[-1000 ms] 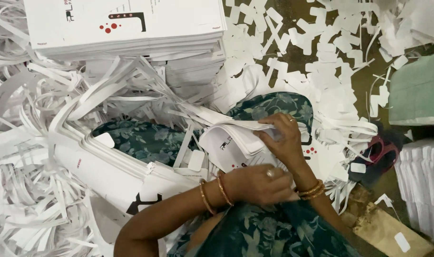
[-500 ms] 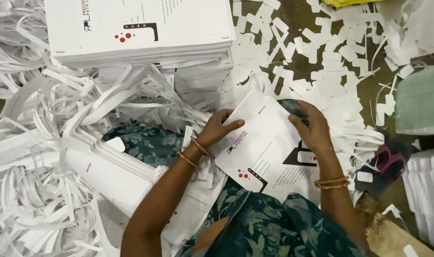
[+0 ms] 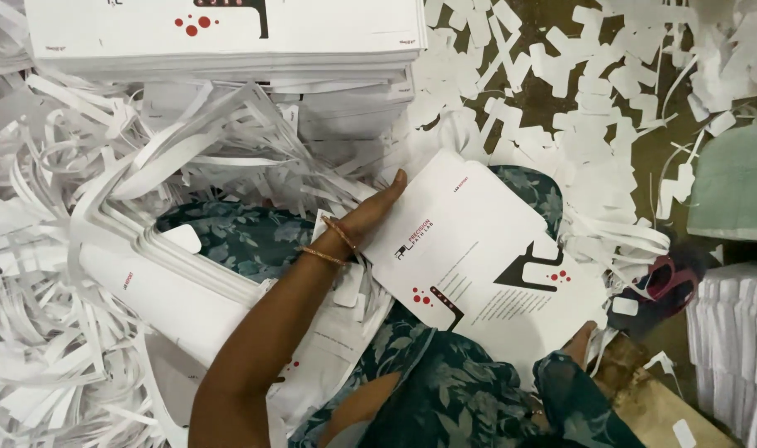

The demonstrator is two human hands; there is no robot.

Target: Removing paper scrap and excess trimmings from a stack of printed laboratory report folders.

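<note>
A white die-cut printed card sheet (image 3: 486, 257) with black and red marks lies flat across my lap. My left hand (image 3: 377, 211), bangles at the wrist, presses flat against the sheet's left edge with fingers stretched out. My right hand (image 3: 579, 344) is mostly hidden under the sheet's lower right corner; only the fingertips show, gripping that edge. More printed sheets (image 3: 229, 299) lie under my left forearm.
A tall stack of the same printed sheets (image 3: 221, 37) stands at the top. Long white paper trimmings (image 3: 55, 249) pile up on the left. Small offcuts (image 3: 577, 75) litter the floor at the upper right. A green sheet stack (image 3: 739, 182) and white stack (image 3: 739, 340) sit at right.
The sheet has been spread flatter and lower across my lap. My left hand slid up along its left edge, and my right hand dropped to the lower right corner.
</note>
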